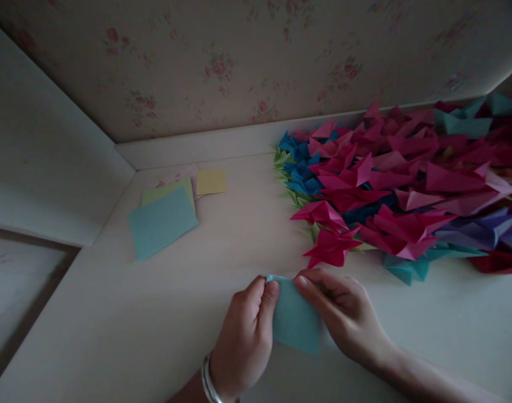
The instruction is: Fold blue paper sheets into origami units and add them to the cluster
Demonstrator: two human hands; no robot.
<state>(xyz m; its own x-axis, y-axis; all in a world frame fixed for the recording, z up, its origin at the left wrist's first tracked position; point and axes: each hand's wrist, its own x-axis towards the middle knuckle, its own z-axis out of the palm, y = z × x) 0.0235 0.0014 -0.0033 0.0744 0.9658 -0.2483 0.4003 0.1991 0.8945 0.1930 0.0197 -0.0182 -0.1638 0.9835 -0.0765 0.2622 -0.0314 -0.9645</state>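
Note:
A light-blue sheet of paper is held up between both hands near the front of the white table. My left hand grips its upper left corner, thumb on the near face and the other fingers curled behind. With thumb and forefinger, my right hand pinches the upper right part of the same sheet. A narrow fold seems to run along the top edge between the two thumbs. Just beyond my right hand lies a magenta folded paper piece, at the near edge of a large pile.
The pile of folded paper pieces, mostly pink with blue, green and purple, covers the back right. At the back left lie a light-blue sheet, a green sheet and a small yellow square. A flowered wall stands behind.

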